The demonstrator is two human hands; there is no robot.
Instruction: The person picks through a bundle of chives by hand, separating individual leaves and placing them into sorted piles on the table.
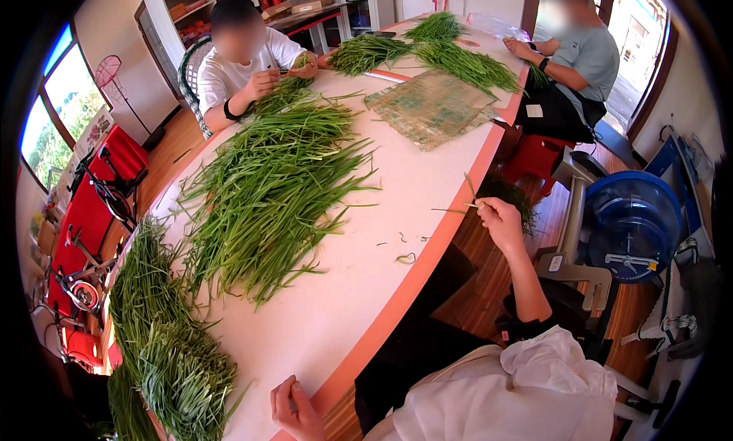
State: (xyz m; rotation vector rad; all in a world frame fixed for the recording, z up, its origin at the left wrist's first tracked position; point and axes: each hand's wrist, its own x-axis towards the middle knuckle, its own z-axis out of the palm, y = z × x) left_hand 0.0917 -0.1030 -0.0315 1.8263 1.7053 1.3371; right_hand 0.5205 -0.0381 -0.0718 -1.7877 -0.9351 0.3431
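Note:
Beyond the table's right edge, my right hand (500, 221) pinches a thin garlic chive stalk (472, 205) with a pale end and green strands sticking out. Resting at the near edge of the table, my left hand (296, 410) has its fingers curled in, with nothing visible in them. A large loose pile of garlic chives (279, 189) spreads over the middle of the white table (382, 288). Left of my left hand lies another heap of chives (179, 357). A few green scraps (405, 258) are scattered near the orange-pink table border.
Across the table, a person in white (244, 67) handles chives; another in grey-green (580, 59) sits at the far right. More chive piles (466, 63) and a greenish woven mat (435, 109) lie at the far end. A blue plastic water barrel (630, 219) stands to my right.

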